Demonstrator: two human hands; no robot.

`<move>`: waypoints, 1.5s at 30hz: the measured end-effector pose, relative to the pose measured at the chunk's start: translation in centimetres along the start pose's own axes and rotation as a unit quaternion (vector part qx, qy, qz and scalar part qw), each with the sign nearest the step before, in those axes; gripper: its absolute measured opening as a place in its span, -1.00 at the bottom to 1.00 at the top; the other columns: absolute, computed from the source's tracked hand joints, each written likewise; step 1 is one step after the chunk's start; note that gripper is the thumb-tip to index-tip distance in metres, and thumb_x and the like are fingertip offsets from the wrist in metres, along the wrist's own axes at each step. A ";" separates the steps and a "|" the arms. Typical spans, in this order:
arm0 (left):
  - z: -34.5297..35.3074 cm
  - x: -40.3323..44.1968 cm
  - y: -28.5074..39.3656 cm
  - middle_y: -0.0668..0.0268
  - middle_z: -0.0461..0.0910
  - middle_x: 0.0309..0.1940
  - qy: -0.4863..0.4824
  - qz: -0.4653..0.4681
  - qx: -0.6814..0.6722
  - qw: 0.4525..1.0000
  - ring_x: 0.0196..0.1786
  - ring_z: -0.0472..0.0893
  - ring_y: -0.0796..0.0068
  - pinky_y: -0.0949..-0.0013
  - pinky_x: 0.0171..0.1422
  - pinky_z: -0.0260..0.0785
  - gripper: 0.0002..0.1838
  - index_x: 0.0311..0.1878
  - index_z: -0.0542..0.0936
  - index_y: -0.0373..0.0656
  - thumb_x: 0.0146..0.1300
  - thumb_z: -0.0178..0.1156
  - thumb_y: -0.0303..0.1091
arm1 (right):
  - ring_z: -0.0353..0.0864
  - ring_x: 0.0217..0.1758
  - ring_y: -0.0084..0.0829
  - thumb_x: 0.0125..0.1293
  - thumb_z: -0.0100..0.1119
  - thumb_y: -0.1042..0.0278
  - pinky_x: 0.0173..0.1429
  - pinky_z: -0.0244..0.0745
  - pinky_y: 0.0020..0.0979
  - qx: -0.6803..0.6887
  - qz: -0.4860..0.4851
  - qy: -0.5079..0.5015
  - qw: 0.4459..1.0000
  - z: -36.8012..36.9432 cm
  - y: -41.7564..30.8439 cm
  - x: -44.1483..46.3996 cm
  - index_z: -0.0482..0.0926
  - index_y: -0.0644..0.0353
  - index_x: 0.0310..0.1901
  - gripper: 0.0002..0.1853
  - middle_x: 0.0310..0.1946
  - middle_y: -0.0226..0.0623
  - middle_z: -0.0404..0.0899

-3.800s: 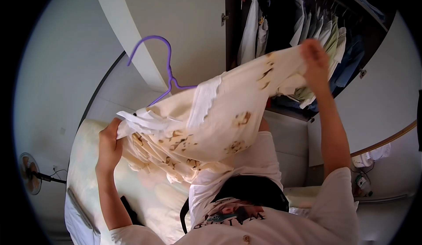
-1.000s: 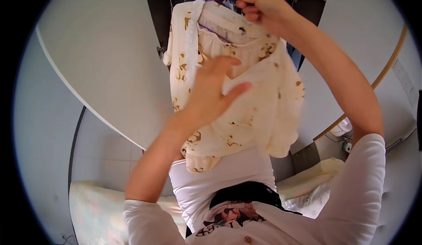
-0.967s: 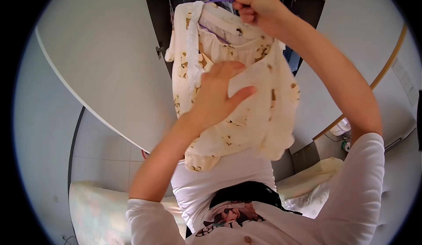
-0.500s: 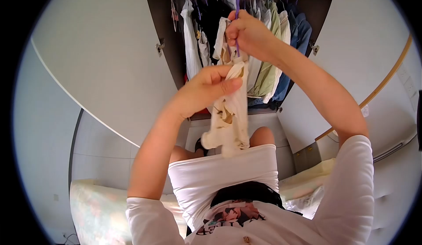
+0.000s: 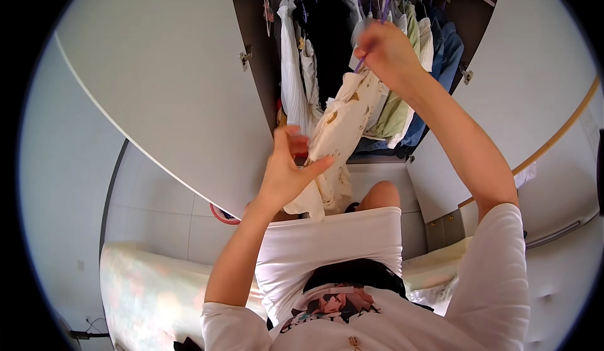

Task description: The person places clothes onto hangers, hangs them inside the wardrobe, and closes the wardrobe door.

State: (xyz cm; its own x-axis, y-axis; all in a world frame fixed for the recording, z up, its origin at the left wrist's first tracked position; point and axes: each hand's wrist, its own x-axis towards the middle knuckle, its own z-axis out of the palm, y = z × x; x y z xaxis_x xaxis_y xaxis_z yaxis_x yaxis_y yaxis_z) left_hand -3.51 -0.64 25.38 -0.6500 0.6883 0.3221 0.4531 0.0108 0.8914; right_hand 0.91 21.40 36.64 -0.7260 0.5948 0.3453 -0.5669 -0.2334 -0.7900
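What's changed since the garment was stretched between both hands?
The right hand moved from the patterned garment to the purple hanger; the garment now slants down below it. The left hand let go and is open beside the garment, contact unclear. Unchanged: wardrobe doors open, clothes hanging inside.

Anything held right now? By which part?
Right hand: purple hanger, by the neck below its hook; patterned garment hangs from it. Left hand: open beside the garment, contact unclear.

Blouse [image 5: 343,130] on hanger [image 5: 389,0], before wardrobe [image 5: 246,8]
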 end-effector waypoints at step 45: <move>6.0 4.6 -2.9 0.45 0.34 -0.52 0.043 0.026 -0.296 0.954 -0.50 0.26 0.76 0.63 -0.48 0.11 -0.86 -0.30 0.32 -0.21 0.17 0.10 -0.49 | 0.22 -0.50 -0.74 0.23 0.08 0.28 -0.44 0.20 -0.68 -0.293 0.286 -0.209 0.888 -2.7 6.7 -11.6 0.37 0.23 -0.29 -0.80 -0.53 -0.56 0.27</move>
State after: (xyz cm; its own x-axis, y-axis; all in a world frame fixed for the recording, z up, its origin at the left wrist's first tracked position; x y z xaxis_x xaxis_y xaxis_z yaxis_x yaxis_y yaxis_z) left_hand -4.15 6.86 22.37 -0.6960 0.6140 0.3723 0.0790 -0.4498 0.8896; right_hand 6.56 14.99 25.98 -0.9804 0.1421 -0.1363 0.1523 0.1080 -0.9824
